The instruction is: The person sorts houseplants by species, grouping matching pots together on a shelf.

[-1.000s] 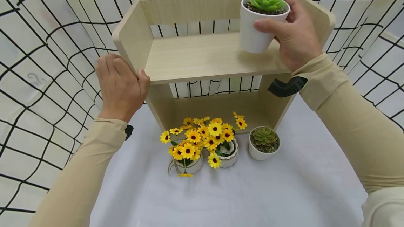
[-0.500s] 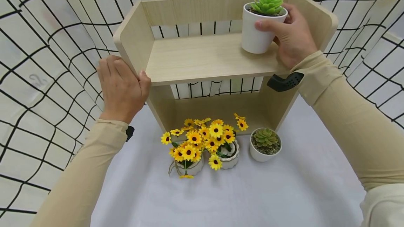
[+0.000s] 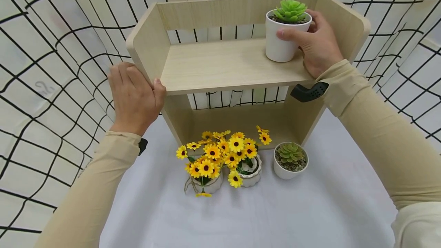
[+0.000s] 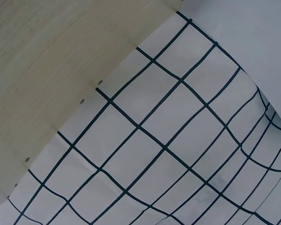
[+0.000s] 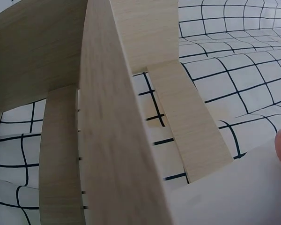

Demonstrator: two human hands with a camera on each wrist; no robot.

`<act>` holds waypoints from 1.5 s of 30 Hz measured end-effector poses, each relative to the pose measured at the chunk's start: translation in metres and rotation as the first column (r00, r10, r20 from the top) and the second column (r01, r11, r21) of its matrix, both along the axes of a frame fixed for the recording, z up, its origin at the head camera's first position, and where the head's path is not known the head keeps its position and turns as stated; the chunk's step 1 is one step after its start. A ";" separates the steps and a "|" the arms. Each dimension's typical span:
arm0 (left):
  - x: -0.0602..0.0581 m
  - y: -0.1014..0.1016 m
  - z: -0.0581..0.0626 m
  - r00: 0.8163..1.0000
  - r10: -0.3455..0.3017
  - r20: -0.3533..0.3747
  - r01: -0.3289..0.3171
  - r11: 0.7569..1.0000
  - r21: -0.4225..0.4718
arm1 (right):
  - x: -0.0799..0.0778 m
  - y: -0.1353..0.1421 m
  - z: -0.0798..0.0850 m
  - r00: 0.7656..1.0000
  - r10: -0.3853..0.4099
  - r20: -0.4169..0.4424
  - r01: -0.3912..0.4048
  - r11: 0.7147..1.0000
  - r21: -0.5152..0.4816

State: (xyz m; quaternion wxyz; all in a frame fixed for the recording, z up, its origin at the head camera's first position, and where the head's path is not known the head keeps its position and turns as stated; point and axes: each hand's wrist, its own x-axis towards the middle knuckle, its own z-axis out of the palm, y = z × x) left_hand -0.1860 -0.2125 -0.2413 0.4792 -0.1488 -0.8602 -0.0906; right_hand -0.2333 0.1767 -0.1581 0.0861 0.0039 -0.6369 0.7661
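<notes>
Pot and shelf unit, with both hands in place. The right hand (image 3: 315, 45) grips a white pot (image 3: 277, 45) bearing a bright green succulent (image 3: 290, 10); its thumb presses the front wall and the other fingers pass behind. The pot stands upright at the right end of the upper board of a wooden shelf unit (image 3: 213, 60). The left hand (image 3: 134, 97) holds the unit's left side panel, thumb at the front edge. Below, on the white surface (image 3: 220, 221), are 2 flower pots with yellow blooms (image 3: 206, 167) and a small succulent pot (image 3: 286, 173).

Likely faults: the pot's wall looks smooth, so a loosened thumb could let it slip or tip. The knuckles lie near the right side panel, and cramped room there could make the withdrawing hand knock the pot. The black wrist device (image 3: 308, 93), close to the board's front edge, could bump it. Should the left hand slacken, a push might shift the unit.

Obscured: the right hand's rear fingers are largely hidden by the pot, and the left fingertips lie out of sight beyond the panel. The base appears to meet the board, but whether it bears full weight cannot be told. The left wrist view shows only panel and black grid (image 4: 138, 125); the right wrist view cuts off a fingertip at its edge.
</notes>
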 end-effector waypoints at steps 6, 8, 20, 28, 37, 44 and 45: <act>0.000 0.000 0.002 1.000 0.001 0.020 0.000 1.000 -0.006 | 0.005 0.001 0.000 1.000 0.013 0.018 -0.013 0.999 0.031; 0.000 0.000 0.002 1.000 0.000 0.027 0.000 1.000 -0.004 | 0.009 0.002 0.000 1.000 0.010 0.026 -0.011 1.000 0.025; 0.000 -0.001 0.001 0.999 -0.002 0.032 0.002 1.000 0.001 | 0.056 0.003 -0.004 0.999 -0.020 0.048 0.019 1.000 0.013; -0.002 -0.001 0.000 1.000 -0.018 0.008 0.018 1.000 -0.005 | 0.098 0.016 -0.029 0.994 0.097 -0.059 -0.095 0.995 0.039; -0.001 -0.002 -0.001 1.000 -0.002 0.025 0.003 1.000 -0.002 | 0.125 0.040 -0.071 0.952 0.292 -0.086 -0.292 0.956 0.016; -0.001 0.000 -0.001 1.000 -0.007 0.030 0.007 1.000 -0.003 | 0.138 0.062 -0.115 0.919 0.380 -0.108 -0.383 0.924 -0.012; -0.001 0.000 -0.001 1.000 -0.008 0.029 0.008 1.000 -0.004 | 0.139 0.066 -0.122 0.915 0.389 -0.107 -0.393 0.919 -0.020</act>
